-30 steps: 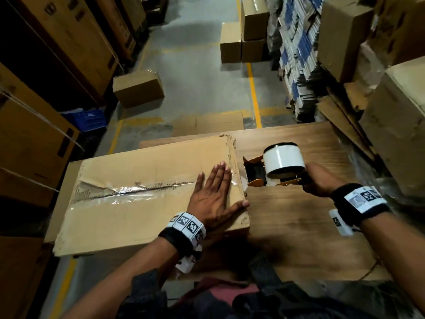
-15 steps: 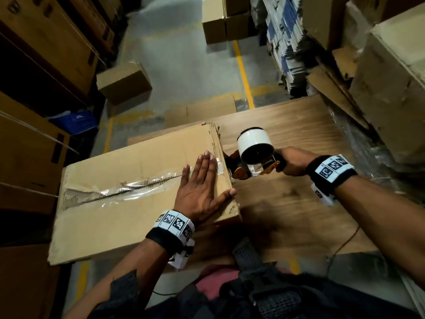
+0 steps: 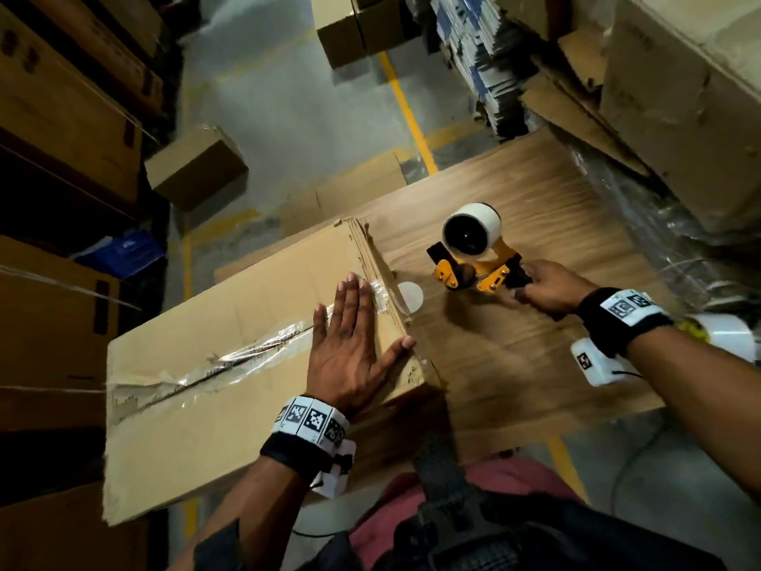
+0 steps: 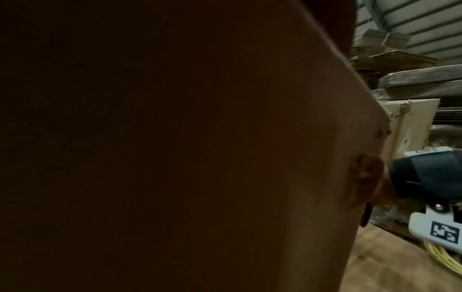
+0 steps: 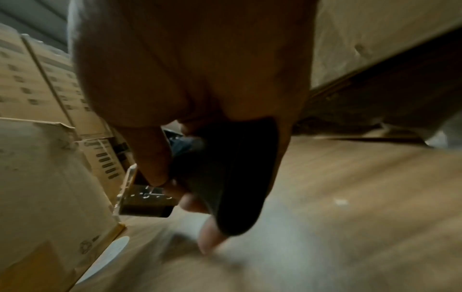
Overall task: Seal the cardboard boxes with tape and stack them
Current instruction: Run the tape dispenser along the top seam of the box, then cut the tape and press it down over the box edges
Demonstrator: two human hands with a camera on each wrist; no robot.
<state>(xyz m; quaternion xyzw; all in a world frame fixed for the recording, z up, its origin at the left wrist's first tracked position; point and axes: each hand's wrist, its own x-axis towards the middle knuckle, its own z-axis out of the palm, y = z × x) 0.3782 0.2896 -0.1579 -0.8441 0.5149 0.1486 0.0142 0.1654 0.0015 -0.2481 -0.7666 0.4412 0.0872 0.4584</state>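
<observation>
A large cardboard box [image 3: 197, 364] lies on the wooden table [image 3: 535, 364], its top seam covered by a strip of clear tape [image 3: 255, 348]. My left hand [image 3: 350, 348] lies flat on the box top near its right edge, fingers straight over the tape's end. My right hand [image 3: 543, 288] grips the black handle [image 5: 225, 168] of an orange tape dispenser [image 3: 473, 249] with a white roll, held over the table to the right of the box. The left wrist view is mostly dark, filled by the box's surface [image 4: 175, 158].
A second white tape roll [image 3: 724, 340] lies at the table's right edge. Stacked boxes [image 3: 679, 109] rise at the right and at the left [image 3: 61, 117]. Loose boxes [image 3: 197, 166] sit on the concrete floor beyond, marked by a yellow line [image 3: 405, 113].
My right hand has pulled the dispenser away from the box's right edge, to the right over the table, and tilted it so the roll's core faces up. My left hand stays flat on the box.
</observation>
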